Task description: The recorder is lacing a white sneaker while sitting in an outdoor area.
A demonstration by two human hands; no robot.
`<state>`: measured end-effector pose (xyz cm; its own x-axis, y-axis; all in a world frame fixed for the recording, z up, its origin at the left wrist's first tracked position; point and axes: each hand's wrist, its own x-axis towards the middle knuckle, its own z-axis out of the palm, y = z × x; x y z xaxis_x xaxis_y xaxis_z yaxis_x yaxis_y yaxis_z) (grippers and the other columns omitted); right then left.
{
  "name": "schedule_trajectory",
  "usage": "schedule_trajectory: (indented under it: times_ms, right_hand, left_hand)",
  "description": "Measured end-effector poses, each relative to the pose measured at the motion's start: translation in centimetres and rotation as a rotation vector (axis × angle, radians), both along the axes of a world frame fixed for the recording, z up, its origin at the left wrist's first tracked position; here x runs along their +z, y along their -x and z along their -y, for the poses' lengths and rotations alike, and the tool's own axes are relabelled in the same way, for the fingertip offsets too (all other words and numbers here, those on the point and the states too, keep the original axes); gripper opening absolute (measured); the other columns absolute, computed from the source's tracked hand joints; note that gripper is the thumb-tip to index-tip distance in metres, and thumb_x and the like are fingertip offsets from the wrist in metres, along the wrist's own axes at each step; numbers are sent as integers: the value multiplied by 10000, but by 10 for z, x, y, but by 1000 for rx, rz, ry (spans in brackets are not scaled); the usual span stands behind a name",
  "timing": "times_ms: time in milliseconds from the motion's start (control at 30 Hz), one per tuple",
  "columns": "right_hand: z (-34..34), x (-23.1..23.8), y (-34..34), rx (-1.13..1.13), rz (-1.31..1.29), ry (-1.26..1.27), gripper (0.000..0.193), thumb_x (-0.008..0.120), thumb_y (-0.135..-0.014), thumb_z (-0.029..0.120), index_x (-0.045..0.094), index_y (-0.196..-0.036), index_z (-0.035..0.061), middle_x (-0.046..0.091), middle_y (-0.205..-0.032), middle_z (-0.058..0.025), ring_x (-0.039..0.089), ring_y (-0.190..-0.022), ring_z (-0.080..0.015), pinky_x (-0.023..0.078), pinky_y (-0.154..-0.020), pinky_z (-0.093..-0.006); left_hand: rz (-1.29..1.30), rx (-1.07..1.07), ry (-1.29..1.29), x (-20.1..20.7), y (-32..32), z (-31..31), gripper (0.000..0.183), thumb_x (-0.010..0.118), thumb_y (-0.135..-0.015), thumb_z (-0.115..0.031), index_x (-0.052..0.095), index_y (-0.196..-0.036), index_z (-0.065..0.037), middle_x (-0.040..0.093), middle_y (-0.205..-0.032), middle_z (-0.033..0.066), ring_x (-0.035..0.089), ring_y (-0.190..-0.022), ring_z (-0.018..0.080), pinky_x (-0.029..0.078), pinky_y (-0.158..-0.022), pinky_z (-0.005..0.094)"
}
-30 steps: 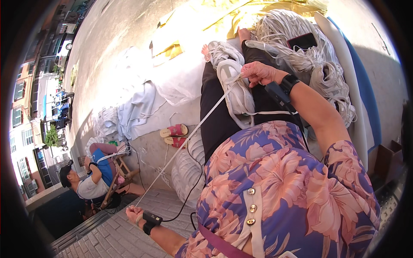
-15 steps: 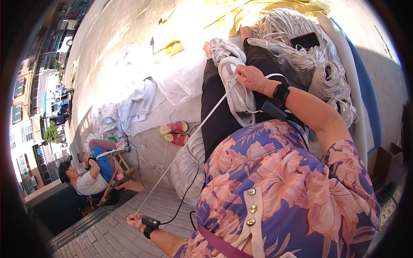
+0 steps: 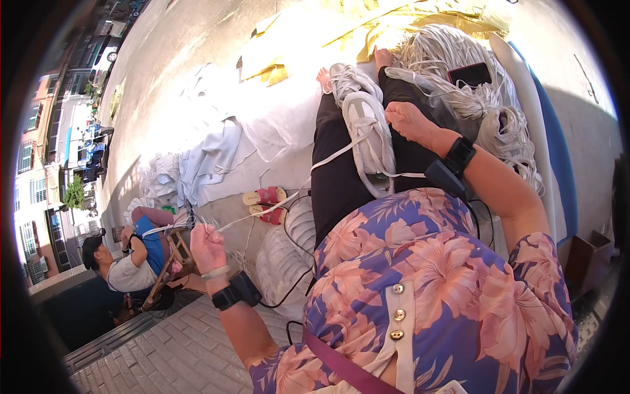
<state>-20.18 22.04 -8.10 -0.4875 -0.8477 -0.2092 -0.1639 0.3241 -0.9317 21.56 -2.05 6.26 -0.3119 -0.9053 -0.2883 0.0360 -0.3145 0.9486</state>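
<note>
A bundle of flat white cord [image 3: 367, 128], wound in long loops, lies along my lap between my black-trousered legs. A length of white strip [image 3: 331, 156] leaves the bundle's middle and runs down left, over my thigh, to my left hand [image 3: 208, 249], which is raised and closed on it. My right hand [image 3: 410, 121] is a closed fist just right of the bundle; what its fingers hold, if anything, is hidden. A second strand [image 3: 408, 175] stretches from the bundle's lower end toward my right forearm.
Large skeins of white cord [image 3: 505, 125] are piled on my right, a phone [image 3: 470, 75] on top. Pink sandals [image 3: 270, 215] stand left of my legs. White cloth [image 3: 210, 157] lies beyond. At far left another person [image 3: 128, 262] sits on a wooden chair.
My left hand has swung up and forward from low left, still with the strip, which now bends more. My right hand has moved off the bundle's middle to its right side.
</note>
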Motion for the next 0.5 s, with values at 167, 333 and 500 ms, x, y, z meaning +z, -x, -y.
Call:
schedule_trajectory:
  times_ms: [167,333,500]
  right_hand:
    - [14,53,-32,21,260,268,162,557,-852,161,622,-852,12,580,-770,-9,514,-767,-72,419,-712,-230]
    - [27,99,-59,-77,428,512,165,586,-841,137,638,-890,-11,590,-786,4,515,-757,-65,426,-688,-220]
    - [28,110,-62,-58,612,451,157,576,-854,136,637,-913,4,589,-768,1,518,-723,-64,429,-672,-210]
  left_hand:
    - [-96,-460,18,-24,179,-72,143,570,-847,-109,494,-954,-52,566,-738,60,524,-547,120,450,-522,239]
    - [-207,-614,33,-25,240,-109,283,561,-849,-113,463,-1101,-30,593,-740,63,553,-574,122,467,-527,228]
    - [-249,-669,-14,-29,244,-109,350,560,-850,-124,436,-1162,-25,597,-733,55,553,-580,119,488,-541,241]
